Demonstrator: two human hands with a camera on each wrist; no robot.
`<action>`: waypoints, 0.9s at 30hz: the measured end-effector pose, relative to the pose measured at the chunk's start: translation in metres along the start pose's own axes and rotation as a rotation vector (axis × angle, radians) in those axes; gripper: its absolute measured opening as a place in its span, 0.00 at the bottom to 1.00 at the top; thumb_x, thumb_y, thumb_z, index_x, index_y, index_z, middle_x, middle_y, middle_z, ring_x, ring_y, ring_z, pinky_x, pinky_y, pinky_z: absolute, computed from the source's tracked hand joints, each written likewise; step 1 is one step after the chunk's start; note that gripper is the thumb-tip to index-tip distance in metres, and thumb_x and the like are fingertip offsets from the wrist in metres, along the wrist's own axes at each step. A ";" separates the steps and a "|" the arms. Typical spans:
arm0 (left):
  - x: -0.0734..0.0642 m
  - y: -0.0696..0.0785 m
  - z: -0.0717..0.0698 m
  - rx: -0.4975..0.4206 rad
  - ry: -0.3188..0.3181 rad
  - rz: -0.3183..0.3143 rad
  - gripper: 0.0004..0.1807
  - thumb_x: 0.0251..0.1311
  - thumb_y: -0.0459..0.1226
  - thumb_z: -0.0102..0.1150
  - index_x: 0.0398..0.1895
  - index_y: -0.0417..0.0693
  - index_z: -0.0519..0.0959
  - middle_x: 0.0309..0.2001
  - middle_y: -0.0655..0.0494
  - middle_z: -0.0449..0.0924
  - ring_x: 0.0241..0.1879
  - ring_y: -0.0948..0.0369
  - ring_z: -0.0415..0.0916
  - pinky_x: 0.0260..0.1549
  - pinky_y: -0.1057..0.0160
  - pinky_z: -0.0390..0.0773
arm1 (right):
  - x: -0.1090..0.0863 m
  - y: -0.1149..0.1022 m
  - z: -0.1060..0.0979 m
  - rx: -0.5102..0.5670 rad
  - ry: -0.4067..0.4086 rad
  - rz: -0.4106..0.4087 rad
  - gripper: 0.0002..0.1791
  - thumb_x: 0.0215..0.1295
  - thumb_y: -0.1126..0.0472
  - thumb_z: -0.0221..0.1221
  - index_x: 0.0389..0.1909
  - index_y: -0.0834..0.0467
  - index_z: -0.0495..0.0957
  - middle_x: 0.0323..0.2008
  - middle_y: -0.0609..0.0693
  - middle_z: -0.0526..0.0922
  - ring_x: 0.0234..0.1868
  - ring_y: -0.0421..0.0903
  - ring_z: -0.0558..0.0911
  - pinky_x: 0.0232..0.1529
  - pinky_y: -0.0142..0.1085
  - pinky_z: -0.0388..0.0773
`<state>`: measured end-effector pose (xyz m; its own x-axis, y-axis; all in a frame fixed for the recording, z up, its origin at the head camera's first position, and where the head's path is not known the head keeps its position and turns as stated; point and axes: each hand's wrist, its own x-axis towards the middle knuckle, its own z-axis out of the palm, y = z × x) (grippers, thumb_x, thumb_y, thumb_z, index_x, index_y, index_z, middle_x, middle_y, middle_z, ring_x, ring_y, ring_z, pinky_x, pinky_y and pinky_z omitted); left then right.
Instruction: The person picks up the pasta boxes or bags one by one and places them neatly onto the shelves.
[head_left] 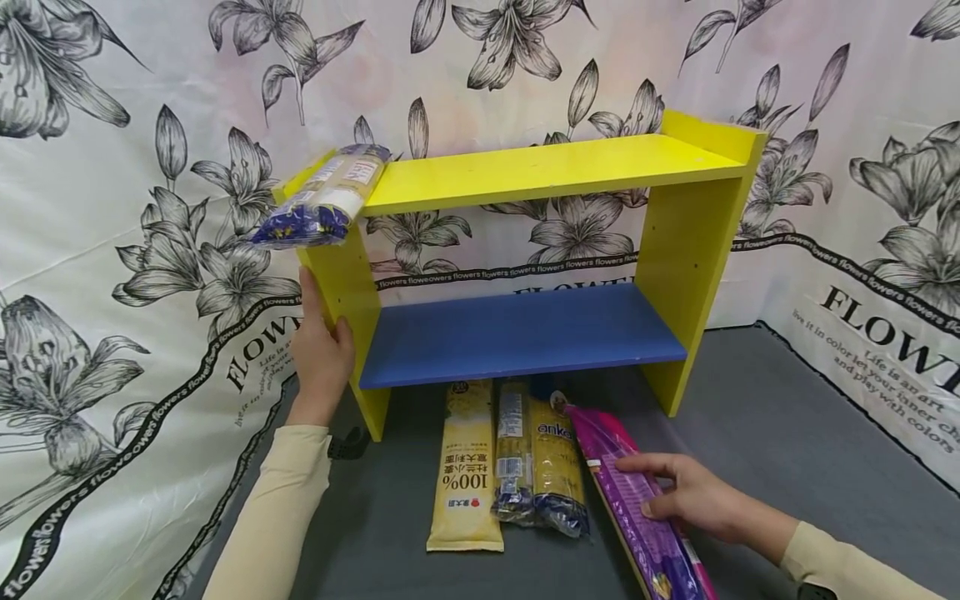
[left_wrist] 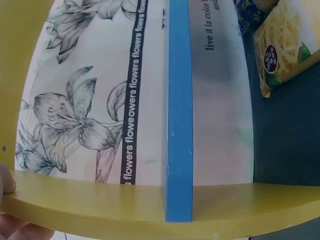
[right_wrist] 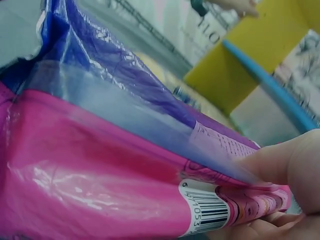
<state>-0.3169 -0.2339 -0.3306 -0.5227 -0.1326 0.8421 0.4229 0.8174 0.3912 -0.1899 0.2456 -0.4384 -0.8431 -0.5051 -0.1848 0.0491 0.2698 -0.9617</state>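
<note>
My left hand (head_left: 321, 354) holds the left side panel (left_wrist: 100, 202) of a small yellow shelf unit (head_left: 697, 258) with a blue middle board (head_left: 517, 333). In the left wrist view, thumb and fingers lie on either side of the panel. At the lower right, my right hand (head_left: 693, 492) grips a long pink and purple packet (head_left: 633, 517) by its edge. The packet slants across the table, its far end near the shelf. Its barcode (right_wrist: 210, 207) shows in the right wrist view, with the thumb on top and fingers beneath. The packet's contents are hidden.
A pasta packet with blue ends (head_left: 330, 192) lies on the left end of the top board, overhanging its front. Under the shelf lie a pale yellow noodle packet (head_left: 465, 467) and two clear-and-blue pasta packets (head_left: 558, 467), side by side on the grey table (head_left: 375, 533). Flower-printed cloth (head_left: 187, 250) hangs behind.
</note>
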 end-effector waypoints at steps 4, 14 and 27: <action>0.000 0.001 -0.001 -0.006 -0.005 -0.005 0.40 0.67 0.26 0.50 0.81 0.39 0.50 0.25 0.28 0.76 0.15 0.40 0.70 0.18 0.50 0.67 | -0.003 -0.020 0.002 -0.007 -0.061 -0.100 0.36 0.63 0.73 0.59 0.72 0.72 0.62 0.67 0.80 0.61 0.41 0.42 0.84 0.36 0.37 0.84; 0.000 0.001 -0.002 -0.013 -0.003 -0.001 0.40 0.66 0.26 0.49 0.81 0.39 0.50 0.24 0.29 0.75 0.14 0.41 0.67 0.18 0.52 0.64 | -0.008 -0.106 -0.004 -0.019 -0.126 -0.190 0.35 0.69 0.71 0.57 0.75 0.68 0.60 0.62 0.63 0.75 0.46 0.48 0.87 0.42 0.43 0.87; 0.000 -0.001 0.000 -0.004 -0.010 0.004 0.40 0.67 0.26 0.50 0.81 0.39 0.50 0.24 0.31 0.74 0.14 0.43 0.65 0.19 0.54 0.63 | -0.006 -0.234 -0.014 -0.202 0.070 -0.376 0.32 0.69 0.71 0.59 0.70 0.41 0.74 0.59 0.61 0.75 0.42 0.52 0.89 0.35 0.47 0.87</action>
<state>-0.3174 -0.2349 -0.3309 -0.5283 -0.1234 0.8400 0.4285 0.8154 0.3892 -0.2039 0.1975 -0.2096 -0.8170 -0.5437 0.1921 -0.3686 0.2363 -0.8991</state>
